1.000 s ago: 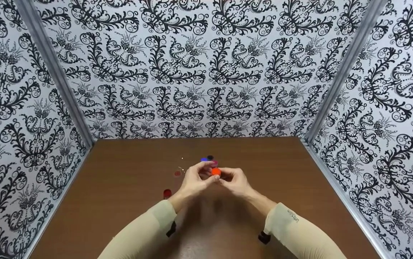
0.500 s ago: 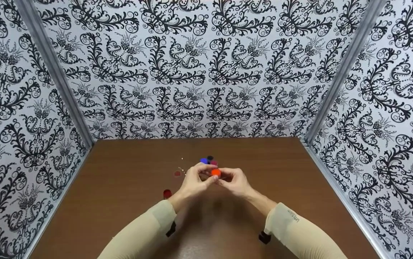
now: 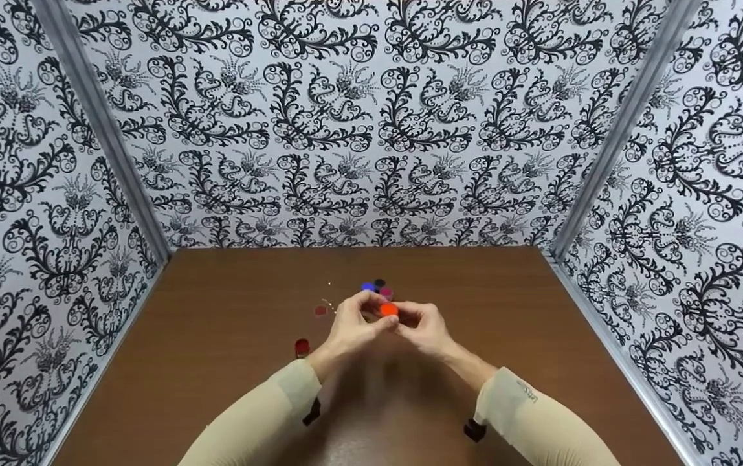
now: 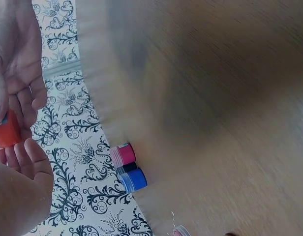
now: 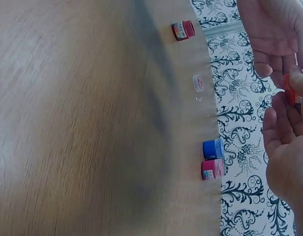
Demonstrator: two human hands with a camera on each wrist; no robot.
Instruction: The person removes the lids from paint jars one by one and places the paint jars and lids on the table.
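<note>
Both hands meet above the middle of the table around a small orange paint jar (image 3: pixel 389 310). My left hand (image 3: pixel 353 323) pinches it from the left, and my right hand (image 3: pixel 424 327) grips it from the right. In the left wrist view the orange jar (image 4: pixel 7 133) shows between the fingers of the two hands; its far side is hidden. Just beyond the hands stand a blue jar (image 3: pixel 368 287), a black-topped jar (image 3: pixel 379 283) and a pink jar (image 3: pixel 386 293), close together.
Near my left forearm stands a red jar (image 3: pixel 302 347), seemingly without its lid. A clear, red-stained lid (image 3: pixel 320 311) lies farther off, beside small pale specks. Patterned walls (image 3: pixel 371 129) enclose the brown table (image 3: pixel 216 336) at the back and sides.
The hands stay together around the orange jar, with only slight finger movement. The other jars and the lid stand as before.
</note>
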